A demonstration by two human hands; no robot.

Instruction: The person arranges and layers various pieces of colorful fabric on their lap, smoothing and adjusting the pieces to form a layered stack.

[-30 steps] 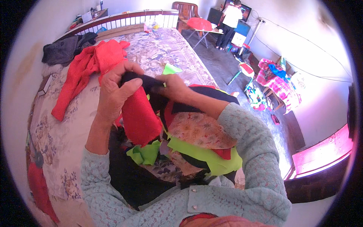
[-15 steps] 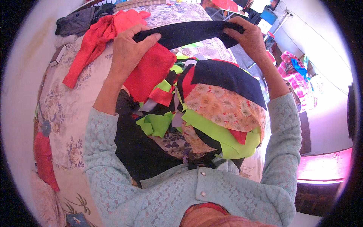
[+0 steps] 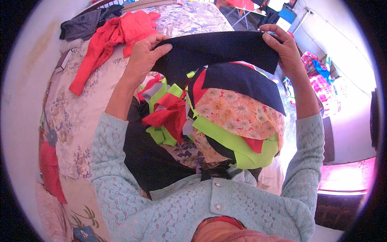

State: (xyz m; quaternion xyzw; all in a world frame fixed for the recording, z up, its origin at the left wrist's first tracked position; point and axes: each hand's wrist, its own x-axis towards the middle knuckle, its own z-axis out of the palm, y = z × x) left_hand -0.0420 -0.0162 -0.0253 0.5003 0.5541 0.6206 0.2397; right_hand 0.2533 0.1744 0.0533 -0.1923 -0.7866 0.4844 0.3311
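Note:
A piece of black fabric (image 3: 217, 46) is stretched between my two raised hands, its upper edge nearly straight. My left hand (image 3: 150, 54) pinches its left end between thumb and fingers. At the other end, my right hand (image 3: 282, 48) grips the upper right corner, and the cloth hangs down beside it. Below lies a heap of fabric scraps: a dark navy piece (image 3: 242, 82), a peach flowered piece (image 3: 238, 109) and a lime green piece (image 3: 250, 155). Crumpled red scraps (image 3: 171, 115) lie left of these, mixed with green and grey bits.
The heap rests in front of me on a bed with a flowered sheet (image 3: 68, 121). A red garment (image 3: 109, 48) and grey clothing (image 3: 82, 26) lie at the far left. Pink bundled cloth (image 3: 322, 90) sits at the right by the wall. A table with a red top (image 3: 242, 5) stands behind.
The black fabric has opened from a narrow, curved band into a wider, taut sheet. My right hand has moved right and slightly down. The red piece near my left hand now lies crumpled lower down.

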